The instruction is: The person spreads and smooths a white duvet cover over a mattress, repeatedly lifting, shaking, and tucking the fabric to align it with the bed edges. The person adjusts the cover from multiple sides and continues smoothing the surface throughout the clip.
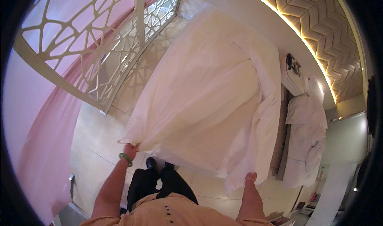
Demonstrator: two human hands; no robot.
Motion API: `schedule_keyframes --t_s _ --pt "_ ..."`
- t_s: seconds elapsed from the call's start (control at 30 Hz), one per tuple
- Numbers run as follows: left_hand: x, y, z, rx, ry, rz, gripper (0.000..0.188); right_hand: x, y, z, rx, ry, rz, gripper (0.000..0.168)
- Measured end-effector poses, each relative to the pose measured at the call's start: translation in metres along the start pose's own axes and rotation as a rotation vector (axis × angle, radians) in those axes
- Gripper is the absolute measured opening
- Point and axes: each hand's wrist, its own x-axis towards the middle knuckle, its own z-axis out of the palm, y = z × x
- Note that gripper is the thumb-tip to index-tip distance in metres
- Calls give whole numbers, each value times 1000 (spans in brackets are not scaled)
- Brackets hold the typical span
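Note:
A large white bed sheet or duvet cover [191,94] spreads out before me over a bed, its surface rippled with long folds. My left hand [130,149] is closed around its near left corner, and a green bangle circles that wrist. At the near right corner, my right hand [250,177] grips the cloth, with a thin band at the wrist. Between the two hands the near edge hangs slack. Along the right side the fabric bunches into creases. What lies beneath the cloth is hidden.
A cut-out lattice screen [98,25] stands at the left, beside a pink curtain [48,136]. Right of the bed are a white nightstand [291,76] and a heap of white bedding [306,136]. A padded, lit headboard wall [323,25] curves behind. Tiled floor [92,136] shows at the left.

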Motion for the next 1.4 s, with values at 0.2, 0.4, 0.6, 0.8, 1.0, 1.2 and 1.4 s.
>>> schedule_keyframes --t_s 0.2,0.4,0.6,0.8,1.0,1.2,1.4 --pt "13 72 16 -190 -117 178 49 -112 -155 -123 1092 729 -228 94" --pt "6 150 31 110 -548 242 41 -300 -330 -284 1313 753 -1022 81" --pt "70 122 -71 165 -574 369 29 -274 -439 -363 1410 513 -583 41" --pt "160 115 -177 592 -721 248 23 -266 -506 -363 1340 385 -374 37" --pt "235 134 -186 507 -800 226 24 -212 -553 -330 888 151 -352 40" --pt "332 182 -212 442 -954 31 22 -208 -567 -416 984 114 -426 37" --pt "468 230 -144 567 -1031 13 18 -162 -562 -447 972 15 -420 34"
